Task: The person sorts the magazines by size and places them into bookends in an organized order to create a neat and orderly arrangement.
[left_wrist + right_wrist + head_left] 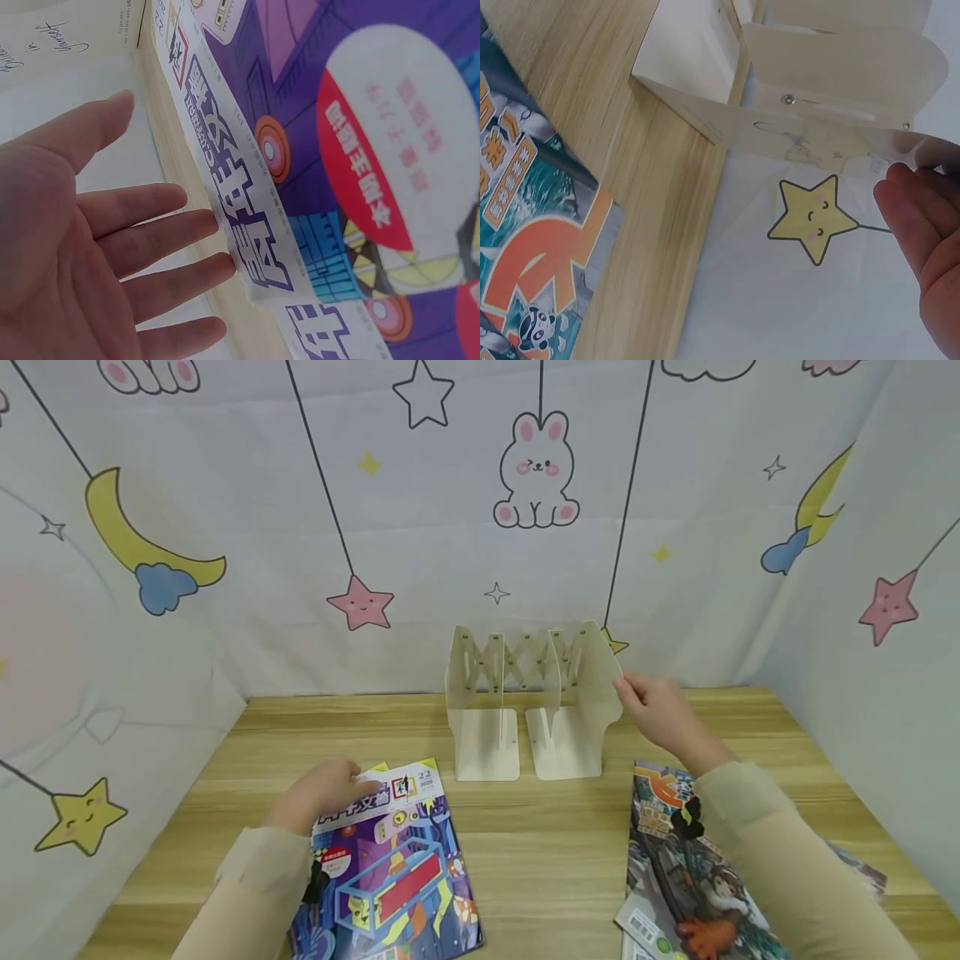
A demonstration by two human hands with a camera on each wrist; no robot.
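Observation:
A cream-white expandable bookend [564, 747] stands near the back edge of the table, with upright panels joined by crossed metal slats. My right hand [663, 714] grips the edge of its right end panel [810, 142]; in the right wrist view the fingers [922, 217] lie against the panel's outer face. Over the top of a purple magazine [401, 868], my left hand [322, 793] is held with its fingers spread and straight. The left wrist view shows the left hand's palm [60, 240], fingertips close to the cover's white title strip; contact is unclear there.
Another magazine [675, 852] lies at the right under my right forearm, with more printed items showing beneath it. The wood-grain table [547, 860] is bounded by a white cartoon-printed curtain [450, 527] behind and at both sides.

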